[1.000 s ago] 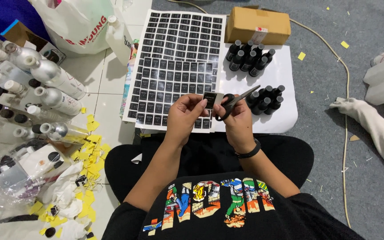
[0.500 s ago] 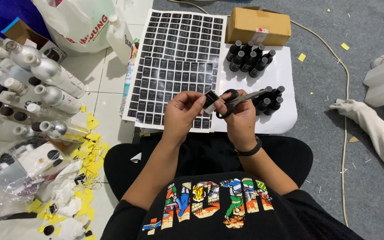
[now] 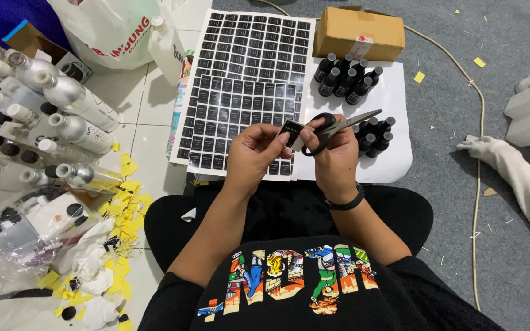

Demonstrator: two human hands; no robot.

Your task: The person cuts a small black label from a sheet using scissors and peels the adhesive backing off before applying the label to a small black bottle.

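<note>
Scissors (image 3: 332, 130) hang looped on the right hand (image 3: 337, 156), whose fingertips share a small black label (image 3: 290, 130) with the left hand (image 3: 254, 153), above the sheet's (image 3: 240, 92) near edge. Blades slightly parted beside the fingers risk a nick; a loose pinch could crease or drop the label.

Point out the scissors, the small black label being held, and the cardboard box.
scissors (image 3: 346, 124), head view, on the blades near the pivot.
small black label (image 3: 289, 129), head view, on its dark printed face.
cardboard box (image 3: 358, 32), head view, on its top panel.
</note>
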